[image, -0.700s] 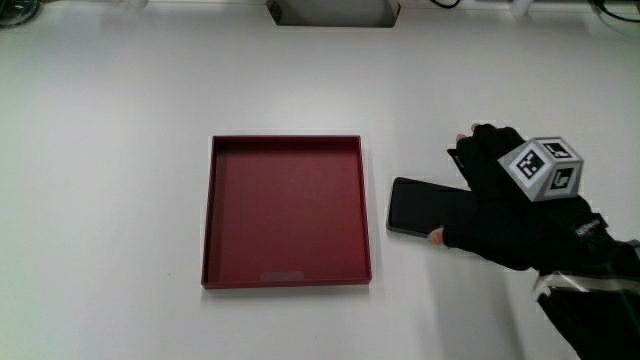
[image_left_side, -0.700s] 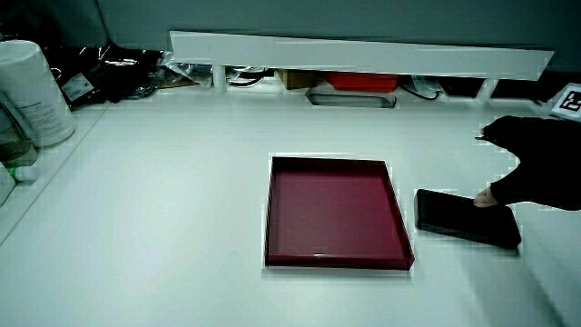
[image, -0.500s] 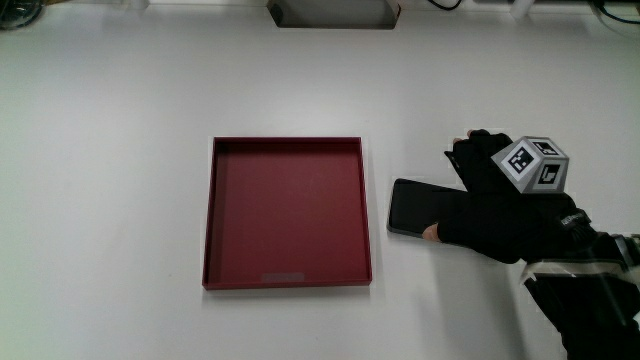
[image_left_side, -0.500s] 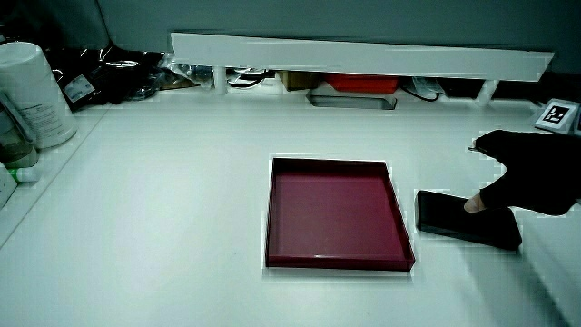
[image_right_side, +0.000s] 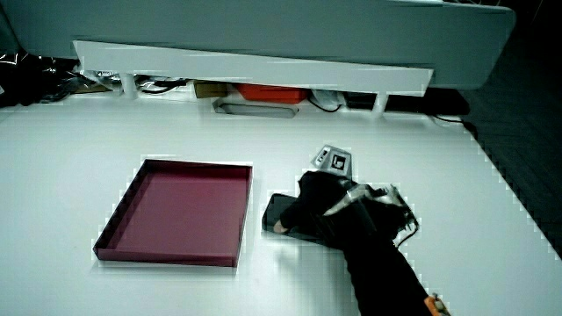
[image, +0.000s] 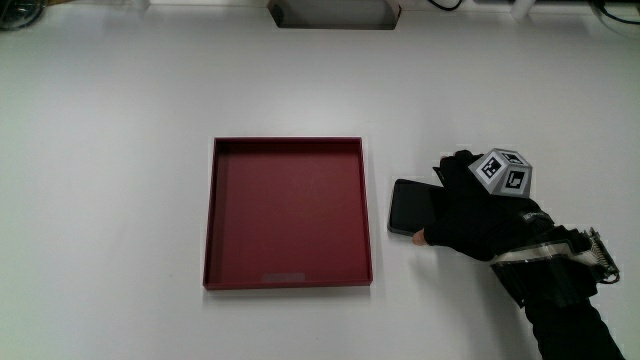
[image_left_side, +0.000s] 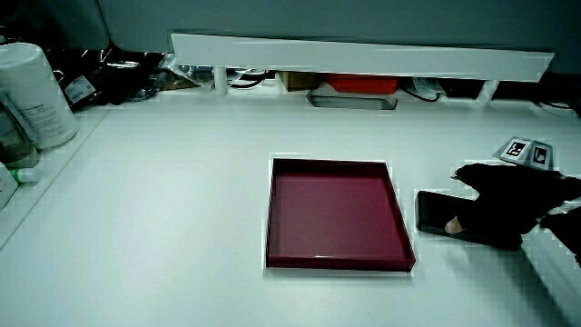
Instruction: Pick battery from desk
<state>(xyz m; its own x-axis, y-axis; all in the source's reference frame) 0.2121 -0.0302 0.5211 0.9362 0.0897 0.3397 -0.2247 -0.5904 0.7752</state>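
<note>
Hand (image: 470, 212) flat over battery (image: 408, 206), thumb touching it.

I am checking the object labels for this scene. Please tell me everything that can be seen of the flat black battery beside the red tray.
The battery is a thin, flat, dark rectangular slab with rounded corners and a smooth, slightly glossy face. It lies flat on the white table, close beside the red tray but apart from it. The hand rests over the end away from the tray, covering roughly half, with a bare fingertip at the edge nearer the person. It looks not yet lifted.
</note>
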